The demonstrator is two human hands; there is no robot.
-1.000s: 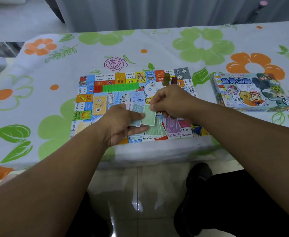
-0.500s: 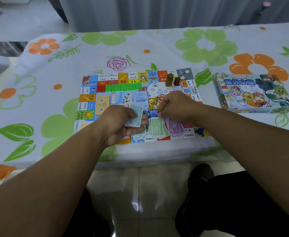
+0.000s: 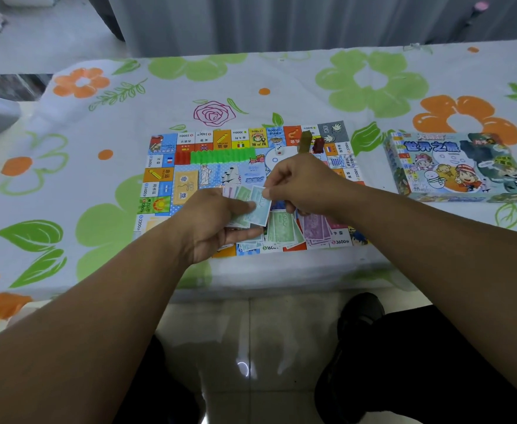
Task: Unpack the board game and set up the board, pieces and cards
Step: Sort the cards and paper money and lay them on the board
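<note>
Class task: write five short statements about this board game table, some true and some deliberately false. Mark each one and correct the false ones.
1. The left hand holds a fan of banknotes. True.
2. The game box lies left of the game board. False: it lies to the board's right, on the tablecloth.
3. A row of green houses sits on the board. True.
4. The purple banknotes lie off the board. False: they lie on its near edge, beside the green banknote pile.
5. The right hand pinches the top banknote. True.

A floral tablecloth (image 3: 281, 84) lies before a grey curtain (image 3: 281, 19), with glossy floor tiles (image 3: 251, 338) below.
</note>
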